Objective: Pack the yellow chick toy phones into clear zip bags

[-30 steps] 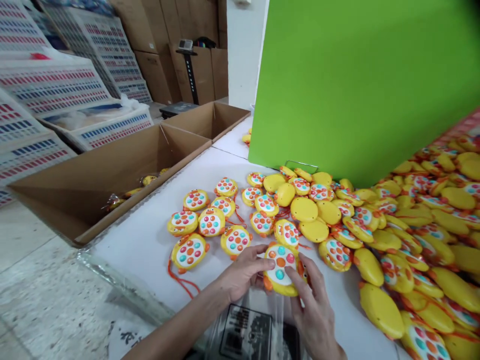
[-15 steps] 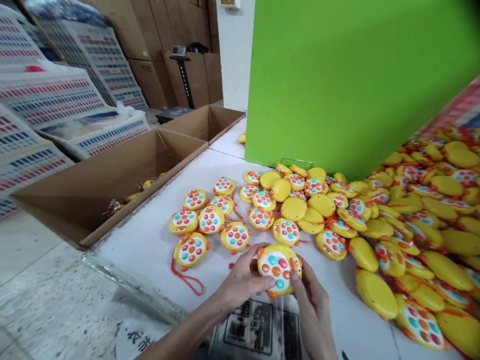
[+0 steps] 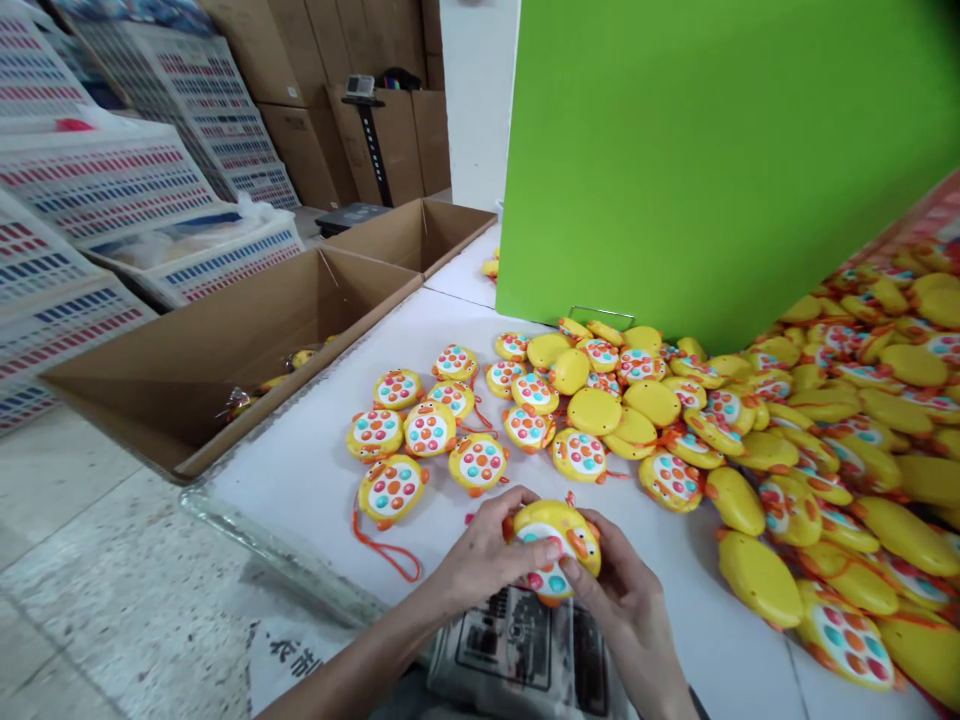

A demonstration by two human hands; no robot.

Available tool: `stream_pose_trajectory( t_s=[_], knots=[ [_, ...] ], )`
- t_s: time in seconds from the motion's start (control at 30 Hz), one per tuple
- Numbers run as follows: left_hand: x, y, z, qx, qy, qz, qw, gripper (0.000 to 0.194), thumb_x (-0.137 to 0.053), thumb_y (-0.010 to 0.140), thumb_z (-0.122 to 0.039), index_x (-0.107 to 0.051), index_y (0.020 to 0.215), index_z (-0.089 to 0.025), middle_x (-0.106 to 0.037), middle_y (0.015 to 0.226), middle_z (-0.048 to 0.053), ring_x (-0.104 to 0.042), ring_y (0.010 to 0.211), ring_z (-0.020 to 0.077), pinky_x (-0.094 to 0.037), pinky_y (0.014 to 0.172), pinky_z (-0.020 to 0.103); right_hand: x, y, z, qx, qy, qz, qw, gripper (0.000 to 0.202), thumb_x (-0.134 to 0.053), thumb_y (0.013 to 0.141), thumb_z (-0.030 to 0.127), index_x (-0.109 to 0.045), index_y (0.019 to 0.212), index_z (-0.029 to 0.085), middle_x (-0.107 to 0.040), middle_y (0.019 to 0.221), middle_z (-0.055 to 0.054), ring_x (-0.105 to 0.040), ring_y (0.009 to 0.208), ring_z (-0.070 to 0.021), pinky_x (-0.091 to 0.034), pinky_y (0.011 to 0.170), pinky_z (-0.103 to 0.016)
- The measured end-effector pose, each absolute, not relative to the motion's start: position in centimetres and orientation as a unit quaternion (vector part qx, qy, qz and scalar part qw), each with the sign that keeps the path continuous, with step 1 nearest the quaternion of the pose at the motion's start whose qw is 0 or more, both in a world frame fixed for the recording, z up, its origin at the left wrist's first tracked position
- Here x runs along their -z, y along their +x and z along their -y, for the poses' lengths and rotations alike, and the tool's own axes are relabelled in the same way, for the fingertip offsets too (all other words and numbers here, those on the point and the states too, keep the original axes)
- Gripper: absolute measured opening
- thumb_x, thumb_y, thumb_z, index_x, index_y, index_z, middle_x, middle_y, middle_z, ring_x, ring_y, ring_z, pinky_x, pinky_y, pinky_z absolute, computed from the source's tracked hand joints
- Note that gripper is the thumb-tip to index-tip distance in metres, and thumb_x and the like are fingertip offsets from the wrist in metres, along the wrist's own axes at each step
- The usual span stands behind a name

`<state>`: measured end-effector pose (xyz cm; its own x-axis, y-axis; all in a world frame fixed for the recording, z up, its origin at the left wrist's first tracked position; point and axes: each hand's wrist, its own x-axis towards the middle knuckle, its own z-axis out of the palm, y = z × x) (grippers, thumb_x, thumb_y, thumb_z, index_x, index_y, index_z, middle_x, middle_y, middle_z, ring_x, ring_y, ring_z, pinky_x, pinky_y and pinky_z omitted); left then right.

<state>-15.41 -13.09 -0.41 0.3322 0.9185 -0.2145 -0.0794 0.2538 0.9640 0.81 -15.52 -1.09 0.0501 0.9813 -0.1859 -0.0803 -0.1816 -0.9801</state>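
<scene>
Between my hands, over the near edge of the table, is a yellow duck-shaped pop toy (image 3: 553, 525) with an orange beak and coloured buttons on a white face. My left hand (image 3: 499, 550) grips its left side, the thumb lying across the buttons. My right hand (image 3: 626, 580) grips its right side, thumb pressed near the lower edge. Both hands are closed on it. Beyond them lie similar duck toys, button side up, such as one with an orange cord loop (image 3: 391, 490) and another (image 3: 478, 462) closer to my left hand.
A large heap of yellow duck toys (image 3: 765, 580) spreads over the right of the table (image 3: 315, 500). A green panel (image 3: 675, 160) stands behind. Open cardboard boxes (image 3: 225, 310) line the left edge. Stacked plastic crates (image 3: 127, 180) and a platform scale (image 3: 371, 140) are farther back.
The held duck toy has turned and tilted between my hands, so its beak now faces right and more of its yellow top shows. My left thumb has moved farther across the buttons.
</scene>
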Motion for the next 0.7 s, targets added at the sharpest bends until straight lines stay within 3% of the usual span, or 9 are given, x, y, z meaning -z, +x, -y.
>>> stream_pose_trajectory(
  t_s=[0.13, 0.3, 0.4, 0.57, 0.7],
  knots=[
    [0.2, -15.1, 13.0, -0.374, 0.511, -0.495, 0.595, 0.027, -0.065, 0.073, -0.036, -0.053, 0.087, -0.017, -0.054, 0.079, -0.001, -0.05, 0.073, 0.0135, -0.041, 0.064, 0.021, 1.6, 0.5, 15.4, -0.584, -0.52, 0.421, 0.46, 0.05, -0.065, 0.076, 0.038, -0.051, 0.121, 0.02, -0.056, 0.125, -0.01, -0.055, 0.111, -0.027, -0.047, 0.092, -0.039],
    [-0.7, -14.9, 13.2, -0.358, 0.55, -0.507, 0.558, 0.019, -0.059, 0.078, -0.032, -0.054, 0.087, -0.016, -0.055, 0.078, -0.001, -0.05, 0.073, 0.0138, -0.04, 0.064, 0.022, 1.4, 0.3, 15.1, -0.584, -0.525, 0.417, 0.457, 0.04, -0.062, 0.078, 0.039, -0.053, 0.112, 0.019, -0.064, 0.109, -0.008, -0.06, 0.099, -0.0247, -0.05, 0.083, -0.035],
    [-0.7, -15.1, 13.2, -0.345, 0.554, -0.481, 0.586, 0.023, -0.059, 0.078, -0.032, -0.055, 0.092, -0.015, -0.058, 0.081, 0.0, -0.051, 0.074, 0.0147, -0.041, 0.064, 0.022, 1.0, 0.7, 15.1, -0.582, -0.516, 0.448, 0.441, 0.037, -0.063, 0.077, 0.038, -0.055, 0.108, 0.019, -0.065, 0.105, -0.007, -0.061, 0.094, -0.0231, -0.05, 0.081, -0.033],
    [0.9, -14.9, 13.2, -0.377, 0.461, -0.505, 0.624, 0.028, -0.06, 0.077, -0.04, -0.057, 0.09, -0.016, -0.057, 0.082, 0.001, -0.054, 0.079, 0.0165, -0.044, 0.066, 0.023, 1.4, 0.7, 15.5, -0.615, -0.506, 0.408, 0.446, 0.049, -0.058, 0.081, 0.039, -0.047, 0.125, 0.021, -0.054, 0.129, -0.009, -0.051, 0.116, -0.0256, -0.044, 0.096, -0.039],
    [1.8, -14.8, 13.3, -0.386, 0.377, -0.483, 0.689, 0.033, -0.058, 0.078, -0.045, -0.056, 0.097, -0.018, -0.059, 0.087, 0.002, -0.058, 0.075, 0.0167, -0.047, 0.061, 0.024, 2.1, 0.5, 15.7, -0.599, -0.529, 0.385, 0.461, 0.052, -0.06, 0.08, 0.041, -0.048, 0.127, 0.021, -0.054, 0.13, -0.009, -0.052, 0.116, -0.026, -0.045, 0.095, -0.04]
  ],
)
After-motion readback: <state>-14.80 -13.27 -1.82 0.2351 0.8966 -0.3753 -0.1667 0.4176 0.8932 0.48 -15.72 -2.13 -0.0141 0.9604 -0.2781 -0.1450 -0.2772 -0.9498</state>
